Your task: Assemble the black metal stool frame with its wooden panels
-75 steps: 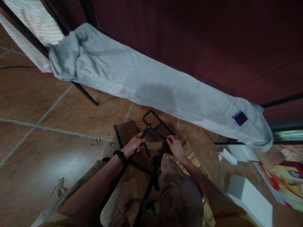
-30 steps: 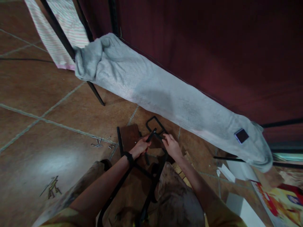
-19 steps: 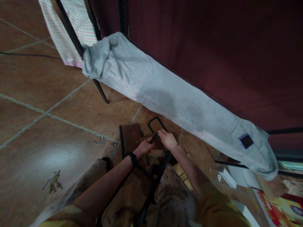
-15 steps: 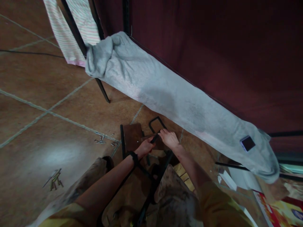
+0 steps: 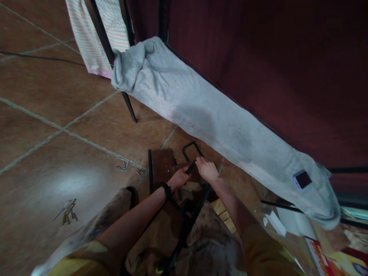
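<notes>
My left hand (image 5: 179,177), with a black band at the wrist, is closed around a short dark metal bar (image 5: 191,168). At the bar's upper end, the fingers of my right hand (image 5: 207,168) are curled and pressed together; whether they pinch a small part there is hidden. Both hands are over a black metal frame (image 5: 150,170) between my knees. A brown panel (image 5: 161,165) belongs to that frame, beside my left hand. Just beyond my right fingers, a bent black tube loop (image 5: 198,148) sticks out.
Several screws (image 5: 124,165) lie on the tiled floor left of the frame, with brass-coloured pieces (image 5: 69,212) nearer me. A grey cloth (image 5: 212,115) covers a long narrow surface ahead, bearing a phone (image 5: 303,179). A red and yellow box (image 5: 339,260) is at lower right.
The view has shifted slightly, so the surroundings sit a little further right. Both hands keep nearly the same hold on the bar.
</notes>
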Demonstrator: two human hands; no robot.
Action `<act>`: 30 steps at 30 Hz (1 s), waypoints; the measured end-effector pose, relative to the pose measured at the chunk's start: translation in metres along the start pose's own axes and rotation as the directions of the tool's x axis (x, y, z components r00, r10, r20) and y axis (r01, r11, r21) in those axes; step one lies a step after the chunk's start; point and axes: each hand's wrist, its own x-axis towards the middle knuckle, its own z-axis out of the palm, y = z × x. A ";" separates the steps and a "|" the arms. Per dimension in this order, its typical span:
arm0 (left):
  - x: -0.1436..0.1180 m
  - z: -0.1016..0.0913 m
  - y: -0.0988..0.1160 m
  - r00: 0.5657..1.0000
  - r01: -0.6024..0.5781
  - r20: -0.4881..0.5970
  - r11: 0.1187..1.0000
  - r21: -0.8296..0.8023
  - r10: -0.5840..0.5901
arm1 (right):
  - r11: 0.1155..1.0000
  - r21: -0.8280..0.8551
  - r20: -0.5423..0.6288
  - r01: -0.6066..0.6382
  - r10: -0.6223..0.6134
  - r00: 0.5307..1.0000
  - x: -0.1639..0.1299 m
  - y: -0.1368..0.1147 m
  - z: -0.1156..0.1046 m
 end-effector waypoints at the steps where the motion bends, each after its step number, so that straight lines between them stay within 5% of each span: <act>1: 0.001 0.000 0.000 1.000 0.003 0.001 1.000 0.016 -0.003 | 1.000 -0.007 -0.002 -0.025 0.025 1.000 0.002 -0.002 0.000; 5: -0.001 -0.003 0.001 1.000 -0.002 0.013 1.000 0.021 0.002 | 0.989 0.024 0.003 -0.148 0.148 0.989 0.004 -0.005 0.002; 10: -0.003 -0.003 0.001 0.999 -0.038 0.033 0.999 -0.026 0.039 | 0.996 0.077 0.036 -0.047 0.044 0.998 0.001 -0.001 0.004; 20: -0.001 -0.004 0.001 1.000 -0.025 0.006 0.997 -0.068 0.025 | 0.980 0.059 -0.019 -0.189 0.190 0.982 0.000 -0.002 0.002; 25: -0.001 -0.004 0.003 0.999 -0.039 0.019 0.999 -0.020 0.039 | 0.998 0.062 -0.045 -0.020 0.023 0.999 0.002 0.001 0.001; 30: 0.001 -0.005 0.001 0.999 0.008 0.052 1.000 -0.028 -0.006 | 0.967 0.220 -0.057 -0.130 0.146 0.988 -0.001 0.011 0.008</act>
